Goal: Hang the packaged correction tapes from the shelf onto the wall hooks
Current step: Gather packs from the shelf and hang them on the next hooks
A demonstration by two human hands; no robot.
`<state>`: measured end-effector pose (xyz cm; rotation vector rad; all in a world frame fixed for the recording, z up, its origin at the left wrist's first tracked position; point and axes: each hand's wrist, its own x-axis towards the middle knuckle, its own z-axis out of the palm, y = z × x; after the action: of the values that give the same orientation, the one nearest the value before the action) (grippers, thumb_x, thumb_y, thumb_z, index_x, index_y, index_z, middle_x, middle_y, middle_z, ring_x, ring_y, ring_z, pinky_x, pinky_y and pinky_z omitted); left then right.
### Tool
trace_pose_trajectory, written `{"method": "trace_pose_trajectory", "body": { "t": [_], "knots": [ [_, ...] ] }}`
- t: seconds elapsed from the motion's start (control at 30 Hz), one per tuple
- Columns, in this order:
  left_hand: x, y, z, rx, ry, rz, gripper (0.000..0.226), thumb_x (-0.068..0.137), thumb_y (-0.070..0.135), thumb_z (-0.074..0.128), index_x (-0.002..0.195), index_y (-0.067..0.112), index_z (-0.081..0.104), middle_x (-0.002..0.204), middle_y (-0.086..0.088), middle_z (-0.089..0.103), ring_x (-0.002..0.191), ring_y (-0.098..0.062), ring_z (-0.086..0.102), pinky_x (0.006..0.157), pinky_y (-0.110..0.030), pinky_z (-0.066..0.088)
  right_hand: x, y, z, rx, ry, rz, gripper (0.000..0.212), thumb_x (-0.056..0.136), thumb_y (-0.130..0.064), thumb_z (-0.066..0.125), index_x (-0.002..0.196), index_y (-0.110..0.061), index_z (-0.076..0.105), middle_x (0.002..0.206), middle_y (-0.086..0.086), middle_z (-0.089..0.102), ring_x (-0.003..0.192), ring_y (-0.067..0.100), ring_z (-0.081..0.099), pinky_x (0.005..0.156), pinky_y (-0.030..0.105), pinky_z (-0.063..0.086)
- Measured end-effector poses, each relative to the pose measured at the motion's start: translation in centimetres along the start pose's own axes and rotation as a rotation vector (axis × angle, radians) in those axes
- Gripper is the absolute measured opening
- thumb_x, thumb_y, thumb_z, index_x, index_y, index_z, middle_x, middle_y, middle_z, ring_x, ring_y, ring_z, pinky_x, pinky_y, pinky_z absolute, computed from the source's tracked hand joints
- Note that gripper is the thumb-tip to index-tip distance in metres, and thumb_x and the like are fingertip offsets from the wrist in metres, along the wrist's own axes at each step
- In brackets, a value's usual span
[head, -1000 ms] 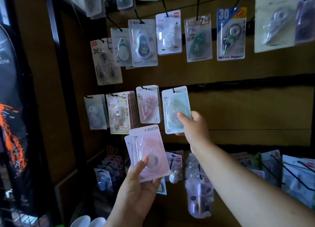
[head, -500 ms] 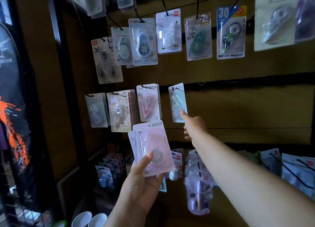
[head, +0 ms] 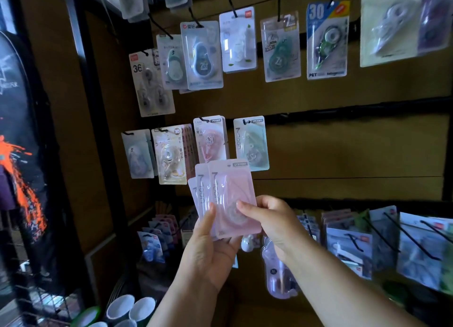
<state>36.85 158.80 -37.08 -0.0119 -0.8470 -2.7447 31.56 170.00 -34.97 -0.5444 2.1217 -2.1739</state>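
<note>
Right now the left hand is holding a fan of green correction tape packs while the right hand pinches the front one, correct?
Not quite: in the head view the packs are pink, not green. The left hand does hold the fan, and the right hand pinches the front one.

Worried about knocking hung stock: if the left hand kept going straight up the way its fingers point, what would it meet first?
Probably the pink hanging pack, directly above the fanned pink packs that the left hand holds; depth is unclear.

Fanned pink correction tape packs (head: pixel 230 199) upright (both hands gripping); mint pack (head: pixel 251 144) hooked.
</note>
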Motion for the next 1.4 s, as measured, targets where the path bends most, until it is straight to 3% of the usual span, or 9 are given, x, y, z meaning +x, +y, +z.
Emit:
{"method": "trace_pose_trajectory", "body": {
  "t": [0.07, 0.17, 0.33, 0.4, 0.6, 0.97, 1.1, 1.27, 1.4],
  "knots": [
    [0.1, 0.0, 0.0, -0.024, 0.005, -0.018, 0.051, 0.09, 0.027, 0.063, 0.131, -0.001, 0.056, 0.118, -0.027, 0.067, 0.104, -0.037, 0.069, 0.077, -0.044, 0.062, 0.1, 0.3, -0.3, 0.046, 0.022, -0.003, 0.023, 0.079, -0.028, 0.075, 0.092, -0.011, 0.07, 0.089, 0.006, 0.075, 0.088, 0.024, 0.071, 0.082, 0.037, 0.055],
    [0.3, 0.1, 0.2, -0.04, 0.0, -0.024, 0.049, 0.091, 0.029, 0.061, 0.13, 0.0, 0.056, 0.117, -0.027, 0.068, 0.102, -0.036, 0.071, 0.07, -0.042, 0.062, 0.4, 0.3, -0.7, 0.091, 0.06, -0.031, 0.019, 0.08, -0.026, 0.074, 0.09, -0.011, 0.069, 0.089, 0.007, 0.075, 0.086, 0.023, 0.071, 0.08, 0.037, 0.055],
    [0.7, 0.6, 0.3, -0.059, 0.053, -0.012, 0.056, 0.078, 0.027, 0.068, 0.127, 0.004, 0.058, 0.121, -0.025, 0.067, 0.107, -0.038, 0.068, 0.09, -0.047, 0.057, 1.6, -1.9, -1.2, 0.116, 0.127, -0.146, 0.013, 0.081, -0.025, 0.074, 0.082, -0.016, 0.065, 0.075, -0.005, 0.07, 0.064, 0.002, 0.064, 0.058, 0.014, 0.046],
    [0.9, 0.7, 0.3, -0.078, 0.09, -0.021, 0.062, 0.073, 0.026, 0.072, 0.129, 0.005, 0.056, 0.127, -0.027, 0.061, 0.109, -0.041, 0.065, 0.091, -0.047, 0.056, 2.3, -3.1, -1.4, 0.109, 0.154, -0.194, 0.014, 0.082, -0.025, 0.073, 0.079, -0.017, 0.063, 0.069, -0.01, 0.066, 0.055, -0.007, 0.06, 0.051, 0.007, 0.042],
    [1.3, 0.9, 0.5, -0.101, 0.095, -0.022, 0.061, 0.072, 0.025, 0.074, 0.127, 0.007, 0.058, 0.128, -0.027, 0.06, 0.111, -0.045, 0.062, 0.087, -0.047, 0.056, 4.6, -5.3, -1.0, 0.058, 0.212, -0.196, 0.027, 0.083, -0.03, 0.072, 0.095, -0.006, 0.064, 0.087, 0.003, 0.07, 0.072, 0.013, 0.063, 0.062, 0.025, 0.05],
    [1.2, 1.2, 0.2, -0.124, 0.074, -0.065, 0.047, 0.085, 0.026, 0.069, 0.126, 0.006, 0.056, 0.129, -0.029, 0.057, 0.109, -0.046, 0.063, 0.077, -0.049, 0.06, 7.0, -5.1, -0.4, -0.012, 0.325, -0.182, 0.043, 0.084, -0.035, 0.069, 0.103, 0.002, 0.06, 0.101, 0.018, 0.068, 0.067, 0.017, 0.055, 0.054, 0.025, 0.046],
    [1.1, 1.3, 0.2, -0.115, 0.079, -0.071, 0.057, 0.075, 0.025, 0.073, 0.126, 0.007, 0.057, 0.127, -0.027, 0.059, 0.109, -0.046, 0.063, 0.077, -0.049, 0.06, 8.6, -5.2, -0.4, -0.073, 0.345, -0.159, 0.042, 0.085, -0.036, 0.068, 0.105, 0.001, 0.06, 0.103, 0.017, 0.065, 0.065, 0.016, 0.053, 0.056, 0.026, 0.046],
    [1.3, 1.4, 0.3, -0.1, 0.094, -0.076, 0.064, 0.069, 0.025, 0.073, 0.129, 0.009, 0.057, 0.129, -0.026, 0.057, 0.106, -0.044, 0.064, 0.071, -0.044, 0.062, 11.6, -5.6, -0.8, -0.156, 0.356, -0.08, 0.042, 0.084, -0.041, 0.067, 0.104, -0.005, 0.059, 0.097, 0.011, 0.065, 0.065, 0.017, 0.056, 0.069, 0.034, 0.054],
    [1.1, 1.5, 0.4, -0.076, 0.09, -0.067, 0.057, 0.073, 0.027, 0.073, 0.126, 0.009, 0.06, 0.121, -0.023, 0.065, 0.09, -0.037, 0.073, 0.067, -0.038, 0.062, 12.5, -5.5, -1.3, -0.22, 0.355, 0.005, 0.051, 0.085, -0.044, 0.065, 0.117, -0.006, 0.053, 0.089, 0.003, 0.054, 0.065, 0.016, 0.054, 0.063, 0.029, 0.051]
  ]
}}
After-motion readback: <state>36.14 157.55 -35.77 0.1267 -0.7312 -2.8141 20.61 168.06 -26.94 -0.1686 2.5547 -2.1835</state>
